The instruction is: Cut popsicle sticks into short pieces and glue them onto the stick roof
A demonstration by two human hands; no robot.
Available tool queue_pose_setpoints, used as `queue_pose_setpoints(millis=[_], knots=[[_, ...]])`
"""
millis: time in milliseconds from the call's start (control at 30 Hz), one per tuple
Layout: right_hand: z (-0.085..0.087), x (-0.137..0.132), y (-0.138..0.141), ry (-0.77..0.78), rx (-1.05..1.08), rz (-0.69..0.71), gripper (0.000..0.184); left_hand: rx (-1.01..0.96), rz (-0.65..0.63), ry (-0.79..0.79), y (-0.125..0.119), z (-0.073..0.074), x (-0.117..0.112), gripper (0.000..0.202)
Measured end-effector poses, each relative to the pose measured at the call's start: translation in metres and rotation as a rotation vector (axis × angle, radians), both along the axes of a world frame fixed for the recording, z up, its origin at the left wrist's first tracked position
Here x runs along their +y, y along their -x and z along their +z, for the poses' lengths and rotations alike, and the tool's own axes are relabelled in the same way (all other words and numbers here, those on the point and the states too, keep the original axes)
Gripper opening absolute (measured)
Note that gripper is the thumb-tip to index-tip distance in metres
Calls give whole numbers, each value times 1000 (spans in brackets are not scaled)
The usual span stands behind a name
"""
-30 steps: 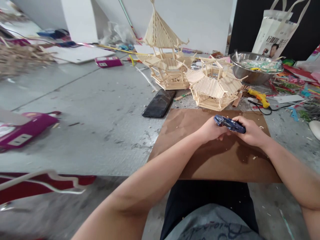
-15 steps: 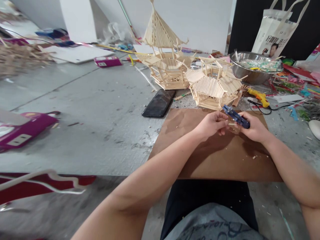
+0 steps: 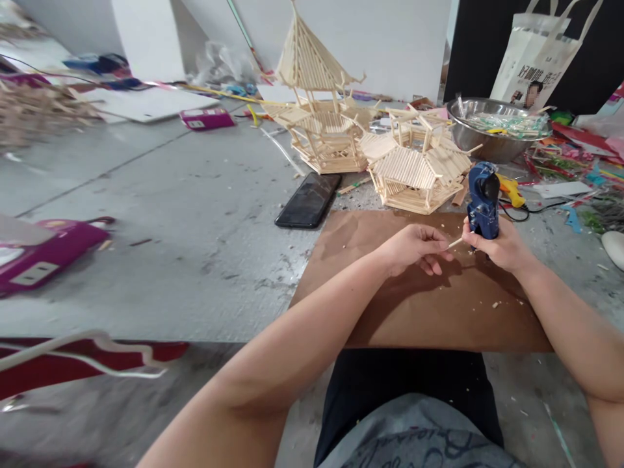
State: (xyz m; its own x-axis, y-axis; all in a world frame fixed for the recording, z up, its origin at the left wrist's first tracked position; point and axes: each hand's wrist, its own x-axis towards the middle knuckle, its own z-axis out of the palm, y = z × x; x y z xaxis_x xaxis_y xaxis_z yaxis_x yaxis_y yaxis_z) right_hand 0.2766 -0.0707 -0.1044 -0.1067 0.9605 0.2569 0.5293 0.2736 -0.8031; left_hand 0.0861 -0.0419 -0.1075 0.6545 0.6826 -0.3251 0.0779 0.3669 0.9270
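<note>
My left hand pinches one end of a short, thin wooden stick between thumb and forefinger, its other fingers loosely curled. The stick's other end reaches the thumb and fingertips of my right hand. That hand is closed round a blue plier-like hand tool, which stands roughly upright; its jaws cannot be made out clearly. Both hands are above a sheet of brown paper with small wood scraps on it. Just beyond them stands a low hexagonal stick model.
A taller pagoda model made of sticks stands behind, left of the low one. A black phone lies by the paper. At right are a yellow glue gun, a metal bowl and craft litter. Purple power strips lie at left.
My right hand has turned the blue tool from lying aslant toward my left hand to standing upright. Both hands have lowered slightly, and the stick now spans between their fingertips.
</note>
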Motion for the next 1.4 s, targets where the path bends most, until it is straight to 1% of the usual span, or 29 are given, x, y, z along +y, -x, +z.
queue_pose_setpoints(millis=[133,333,433,567,733,1000,1133,1267,1400], knots=[[0,0,1,31,-6,26,19,20,-21,27,1,-5,2,9],[2,-1,2,52,-7,64,20,50,-56,12,-1,-11,3,15],[1,0,1,46,-24,78,19,55,-67,6,-2,-9,3,14],[0,0,0,51,-39,85,18,29,-118,21,0,-5,3,9],[-1,0,0,61,-47,81,19,-2,-168,19,4,-3,4,21],[-1,0,0,56,-50,79,19,-21,-173,26,6,-7,6,29],[-1,0,1,64,-53,79,18,5,-174,23,5,-5,5,29],[-1,0,1,63,-47,74,18,40,-170,-35,4,-3,4,21],[-2,0,1,53,-58,84,18,80,-200,-169,2,2,2,13]])
